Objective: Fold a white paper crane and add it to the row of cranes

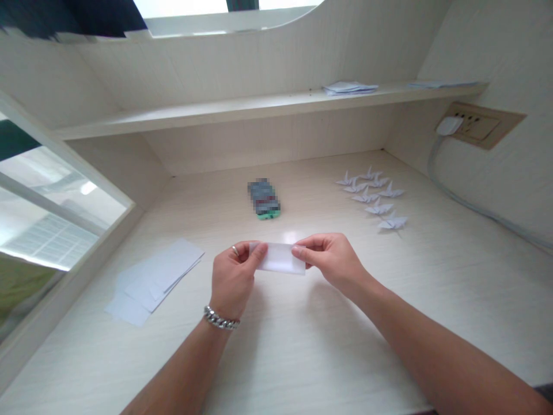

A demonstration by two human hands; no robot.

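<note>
Between my hands, above the middle of the desk, is a white piece of paper [280,258] in a narrow rectangle that looks folded. My left hand [235,271] pinches its left end, thumb on top; a ring and a chain bracelet [221,319] are on that side. At the right end, my right hand [332,256] grips the paper between thumb and fingers. To the left lie several loose white sheets [173,265], overlapping. Several white folded paper cranes [379,206] stand in a group at the back right.
A blurred phone-like object with a green edge [268,215] lies behind my hands. Folded papers [349,87] rest on the shelf [224,112] at the back. On the right wall, a plug [449,125] sits in a socket, its cable [475,210] running down toward the desk.
</note>
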